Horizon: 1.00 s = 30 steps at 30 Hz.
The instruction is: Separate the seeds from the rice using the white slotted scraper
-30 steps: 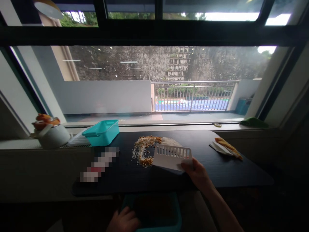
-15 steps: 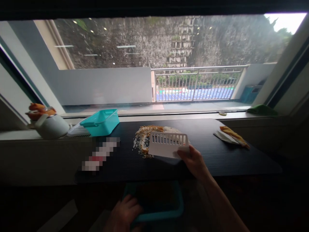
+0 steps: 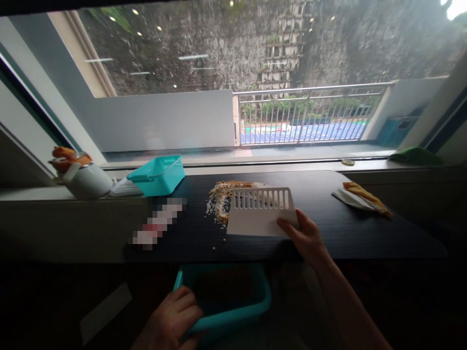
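My right hand [image 3: 308, 238] grips the lower right corner of a white slotted plastic scraper [image 3: 259, 213], which stands on the dark tabletop [image 3: 328, 228] in front of a heap of yellow and white grains [image 3: 223, 199]. A few loose grains [image 3: 213, 248] lie nearer the table's front edge. Below that edge my left hand [image 3: 171, 318] is closed on the near left rim of a teal plastic box [image 3: 226, 299] with brownish contents, held under the table edge.
A second teal box [image 3: 157, 175] sits at the table's back left beside a white lid [image 3: 120, 187] and a white pot [image 3: 89, 180] on the sill. A blurred strip [image 3: 158, 223] lies left of the grains. A wrapper with something orange [image 3: 361, 198] lies at right.
The view has tilted down. The scraper has come toward me over the grains, and a few grains now lie near the front edge. The teal box below shows more fully.
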Available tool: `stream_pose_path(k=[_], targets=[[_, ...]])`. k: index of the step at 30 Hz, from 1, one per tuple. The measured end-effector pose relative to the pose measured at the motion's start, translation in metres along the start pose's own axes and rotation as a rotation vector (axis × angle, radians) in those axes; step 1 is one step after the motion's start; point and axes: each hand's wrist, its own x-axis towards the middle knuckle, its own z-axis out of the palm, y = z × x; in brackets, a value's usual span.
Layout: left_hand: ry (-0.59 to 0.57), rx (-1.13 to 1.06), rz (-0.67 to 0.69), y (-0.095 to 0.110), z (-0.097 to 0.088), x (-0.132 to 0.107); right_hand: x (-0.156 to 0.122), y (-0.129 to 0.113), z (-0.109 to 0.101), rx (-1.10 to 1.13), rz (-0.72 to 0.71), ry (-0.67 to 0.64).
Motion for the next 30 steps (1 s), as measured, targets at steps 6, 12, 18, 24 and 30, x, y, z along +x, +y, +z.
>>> stream_pose_path(k=[6,12,18,24,30], targets=[[0.083,0.013,0.005,-0.003,-0.011,-0.008,-0.001,0.001,0.001,-0.035,-0.001,-0.089],[0.119,-0.035,-0.001,0.001,-0.01,-0.001,-0.003,-0.004,-0.003,-0.054,-0.002,-0.18],[0.136,-0.029,0.03,0.005,-0.008,0.004,-0.001,-0.002,0.003,0.008,-0.015,-0.193],[0.118,-0.01,0.043,0.004,-0.008,0.004,0.0,-0.003,0.022,-0.033,-0.044,-0.263],[0.105,-0.008,0.062,0.006,-0.011,0.005,-0.002,-0.005,0.011,0.036,0.004,-0.132]])
